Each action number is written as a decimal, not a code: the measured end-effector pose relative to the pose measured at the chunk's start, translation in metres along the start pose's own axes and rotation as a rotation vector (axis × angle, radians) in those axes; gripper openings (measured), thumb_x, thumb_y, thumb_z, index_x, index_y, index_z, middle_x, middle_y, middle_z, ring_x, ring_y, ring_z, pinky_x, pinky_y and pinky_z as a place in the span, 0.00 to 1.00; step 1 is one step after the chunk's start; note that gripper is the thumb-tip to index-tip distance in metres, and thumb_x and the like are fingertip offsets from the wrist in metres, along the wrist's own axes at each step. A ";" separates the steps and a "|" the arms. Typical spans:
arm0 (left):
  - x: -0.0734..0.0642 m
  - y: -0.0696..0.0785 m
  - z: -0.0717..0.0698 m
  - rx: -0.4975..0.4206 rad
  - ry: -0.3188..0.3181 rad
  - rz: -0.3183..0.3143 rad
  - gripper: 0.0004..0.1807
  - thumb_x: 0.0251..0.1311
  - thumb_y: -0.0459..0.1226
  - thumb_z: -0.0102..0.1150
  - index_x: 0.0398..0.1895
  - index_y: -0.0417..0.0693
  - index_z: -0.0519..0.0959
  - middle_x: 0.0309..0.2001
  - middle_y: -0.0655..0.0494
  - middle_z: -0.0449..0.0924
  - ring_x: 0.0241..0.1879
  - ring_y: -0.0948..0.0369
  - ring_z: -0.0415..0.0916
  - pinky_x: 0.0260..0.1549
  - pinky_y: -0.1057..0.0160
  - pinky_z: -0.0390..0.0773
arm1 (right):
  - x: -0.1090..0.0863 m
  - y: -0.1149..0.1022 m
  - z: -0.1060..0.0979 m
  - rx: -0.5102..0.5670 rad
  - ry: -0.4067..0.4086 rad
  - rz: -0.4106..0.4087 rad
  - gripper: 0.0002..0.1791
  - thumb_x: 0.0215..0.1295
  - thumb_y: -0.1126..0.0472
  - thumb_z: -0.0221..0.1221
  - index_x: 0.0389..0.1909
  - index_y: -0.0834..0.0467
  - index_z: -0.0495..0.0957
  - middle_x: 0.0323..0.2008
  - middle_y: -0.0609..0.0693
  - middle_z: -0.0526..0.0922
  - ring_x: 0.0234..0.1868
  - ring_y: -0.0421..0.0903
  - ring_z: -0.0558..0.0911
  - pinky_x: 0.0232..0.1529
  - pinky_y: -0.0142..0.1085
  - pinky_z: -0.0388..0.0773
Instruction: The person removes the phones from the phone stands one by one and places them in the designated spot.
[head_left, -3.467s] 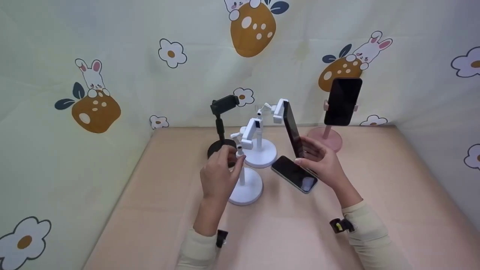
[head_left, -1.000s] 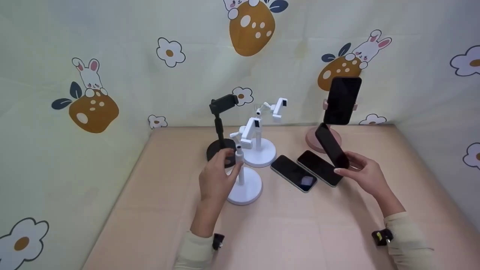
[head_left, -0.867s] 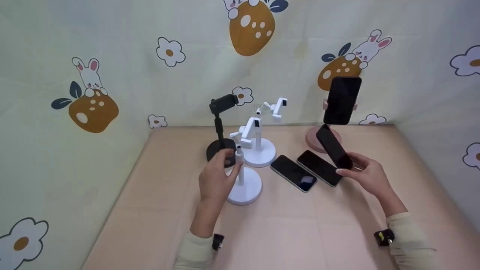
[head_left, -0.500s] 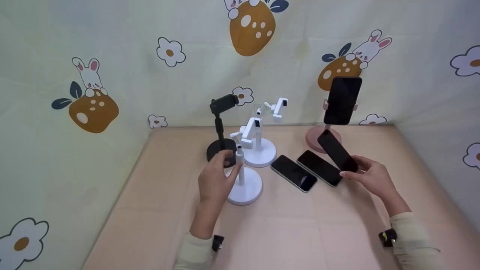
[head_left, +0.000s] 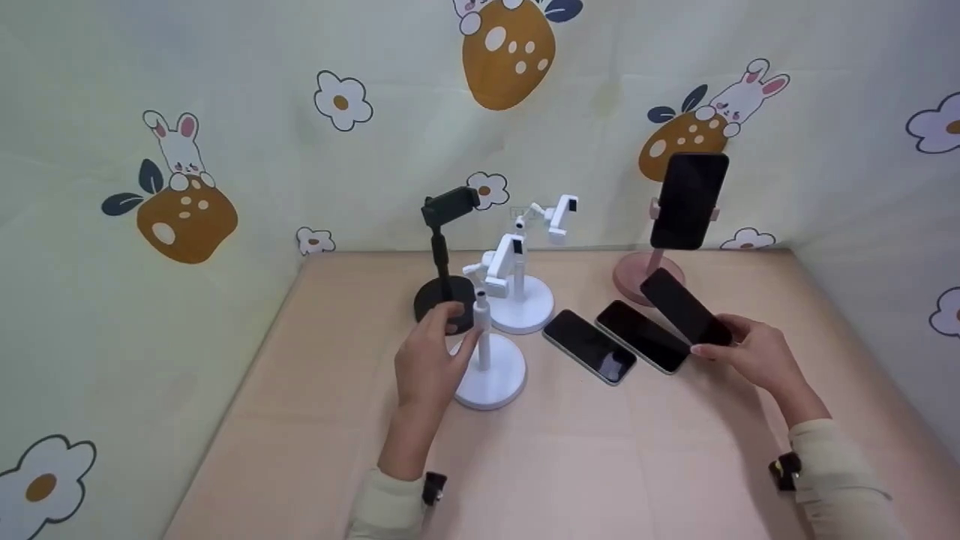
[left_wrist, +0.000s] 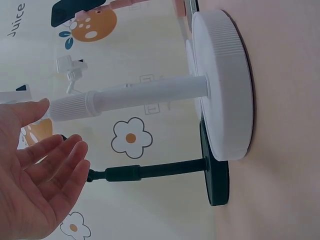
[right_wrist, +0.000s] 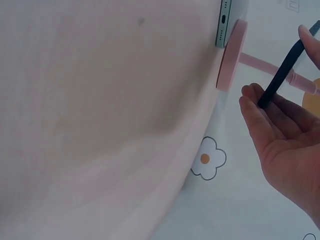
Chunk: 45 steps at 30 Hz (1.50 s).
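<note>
My right hand [head_left: 761,356] pinches the lower end of a black phone [head_left: 684,306] between thumb and fingers. The phone is tilted and held above the table, and its upper end overlaps the pink stand's base. In the right wrist view it shows edge-on as a dark phone [right_wrist: 282,72]. My left hand [head_left: 429,367] is at the post of the front white phone stand [head_left: 491,375]. Its thumb [left_wrist: 35,111] is right at the ribbed collar [left_wrist: 72,106], while the other fingers spread loosely below the post. Two phones, one [head_left: 589,347] left of the other [head_left: 643,336], lie screen up on the table.
A black phone stand [head_left: 441,247] and a second white stand [head_left: 529,311] stand behind my left hand, their holders bare. At the back right, a pink stand [head_left: 634,277] bears an upright phone [head_left: 690,200]. A patterned cloth wall [head_left: 405,157] borders the table [head_left: 570,465].
My right hand has carried its phone rightward and lower, away from the rear white stand, and the phone leans over more. The second lying phone has come into view. My left hand has barely moved.
</note>
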<state>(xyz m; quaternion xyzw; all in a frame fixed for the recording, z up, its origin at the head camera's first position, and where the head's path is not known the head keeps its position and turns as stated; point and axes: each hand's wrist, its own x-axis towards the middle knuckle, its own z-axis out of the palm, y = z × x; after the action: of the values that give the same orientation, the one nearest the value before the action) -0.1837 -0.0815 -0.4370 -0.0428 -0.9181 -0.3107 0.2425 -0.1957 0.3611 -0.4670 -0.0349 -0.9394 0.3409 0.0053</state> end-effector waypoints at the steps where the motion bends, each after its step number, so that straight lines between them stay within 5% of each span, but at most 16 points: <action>1: 0.000 0.000 0.000 0.000 -0.001 0.000 0.21 0.60 0.48 0.69 0.54 0.54 0.78 0.51 0.58 0.85 0.46 0.61 0.85 0.44 0.60 0.85 | 0.000 0.001 0.000 -0.012 0.004 0.000 0.47 0.56 0.39 0.70 0.66 0.69 0.69 0.61 0.71 0.75 0.58 0.64 0.75 0.59 0.58 0.72; 6: 0.000 0.000 0.000 0.004 -0.006 -0.005 0.21 0.60 0.48 0.69 0.54 0.54 0.78 0.52 0.58 0.85 0.46 0.61 0.85 0.44 0.60 0.85 | 0.003 0.006 0.000 -0.078 0.015 0.001 0.45 0.55 0.41 0.71 0.63 0.69 0.72 0.57 0.70 0.78 0.52 0.61 0.76 0.53 0.52 0.73; 17: 0.000 0.001 0.000 0.019 -0.015 -0.004 0.21 0.59 0.48 0.69 0.54 0.55 0.78 0.52 0.58 0.85 0.46 0.61 0.86 0.45 0.60 0.85 | 0.008 0.018 -0.005 -0.133 -0.038 0.067 0.50 0.54 0.40 0.70 0.65 0.73 0.67 0.59 0.75 0.73 0.52 0.66 0.73 0.56 0.63 0.71; 45: -0.001 0.000 0.000 0.037 -0.023 -0.003 0.22 0.59 0.48 0.69 0.54 0.54 0.78 0.51 0.57 0.85 0.46 0.60 0.86 0.44 0.60 0.85 | 0.011 0.029 -0.009 -0.223 -0.031 0.090 0.47 0.51 0.43 0.73 0.58 0.76 0.71 0.52 0.76 0.77 0.46 0.65 0.76 0.49 0.59 0.74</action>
<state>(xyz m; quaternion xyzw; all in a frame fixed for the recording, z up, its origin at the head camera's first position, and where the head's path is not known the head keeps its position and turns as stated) -0.1827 -0.0816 -0.4372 -0.0405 -0.9265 -0.2935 0.2322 -0.2043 0.3897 -0.4794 -0.0722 -0.9690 0.2347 -0.0282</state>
